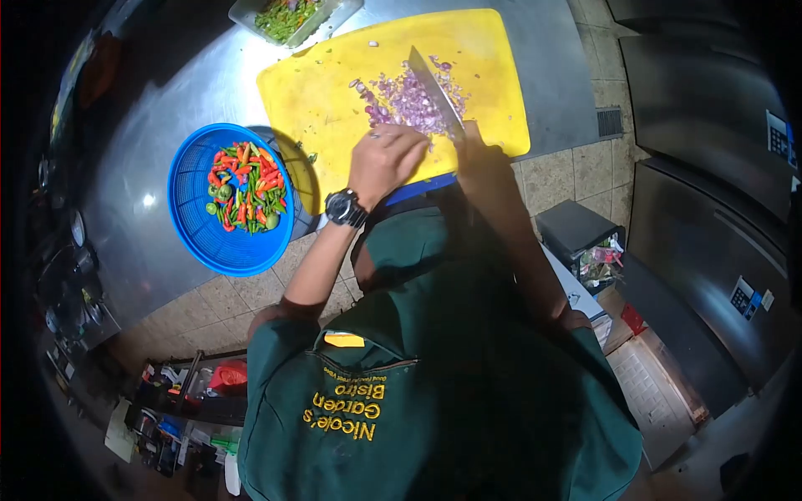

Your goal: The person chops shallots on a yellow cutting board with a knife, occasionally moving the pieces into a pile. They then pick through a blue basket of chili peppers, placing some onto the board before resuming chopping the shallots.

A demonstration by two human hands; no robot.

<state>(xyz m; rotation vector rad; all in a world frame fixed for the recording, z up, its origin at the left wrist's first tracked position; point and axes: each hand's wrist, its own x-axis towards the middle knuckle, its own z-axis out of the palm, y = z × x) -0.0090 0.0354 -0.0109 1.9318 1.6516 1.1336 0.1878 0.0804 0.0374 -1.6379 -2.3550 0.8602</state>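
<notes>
My right hand [478, 159] is wrapped round the handle of a kitchen knife [436, 90]. The blade points away from me, over a heap of finely chopped red onion [405, 102] on a yellow cutting board [326, 83]. To the left of the knife, my left hand [386, 160], with a ring and a black wristwatch, rests at the near side of the onion. Its fingers are curled together, and whether they hold anything is hidden. Small loose onion bits lie around the heap.
A blue plastic basket [188, 219] of red and green chillies and small green fruits stands left of the board. A clear container [327, 23] of chopped greens is at the far edge. The metal table [138, 188] ends close to my body; steel cabinets [697, 100] are at right.
</notes>
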